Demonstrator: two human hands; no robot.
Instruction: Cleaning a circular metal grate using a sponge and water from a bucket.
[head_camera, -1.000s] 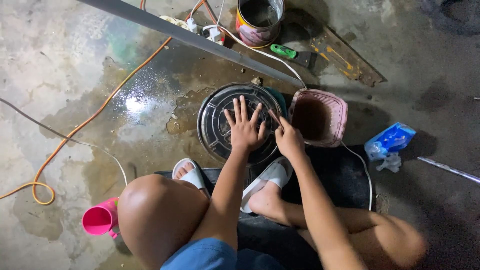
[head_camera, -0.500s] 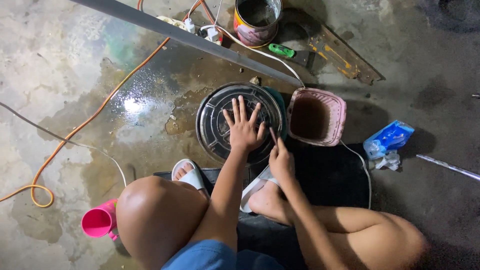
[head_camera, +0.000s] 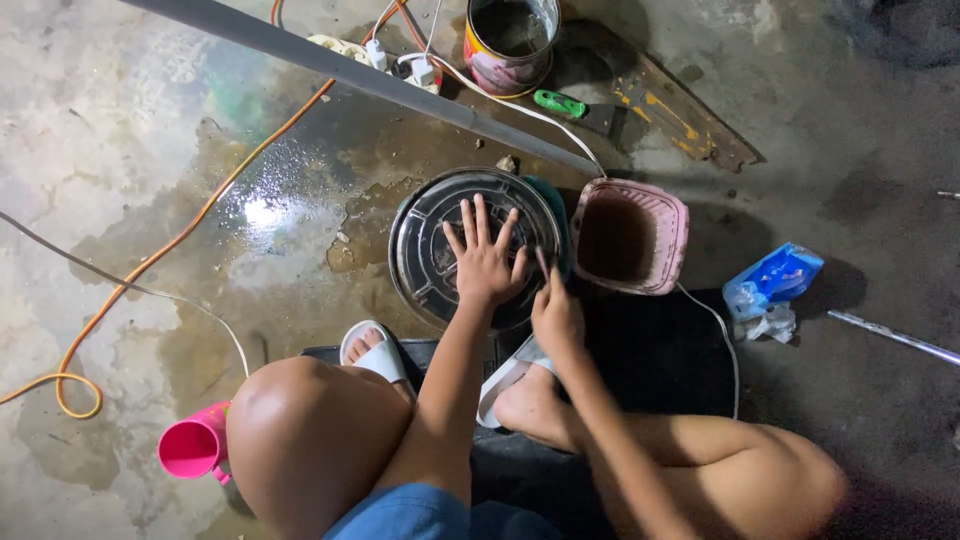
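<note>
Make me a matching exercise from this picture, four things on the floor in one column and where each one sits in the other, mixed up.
Things:
1. pink cup
2. blue packet
3. paint can
4. pink basket

Places:
A. top of the view, beyond the grey bar
B. just right of the round metal lid
C. bottom left, beside the knee
D. far right, next to the dark mat

Pairs: 1-C, 2-D, 3-A, 4-B
</note>
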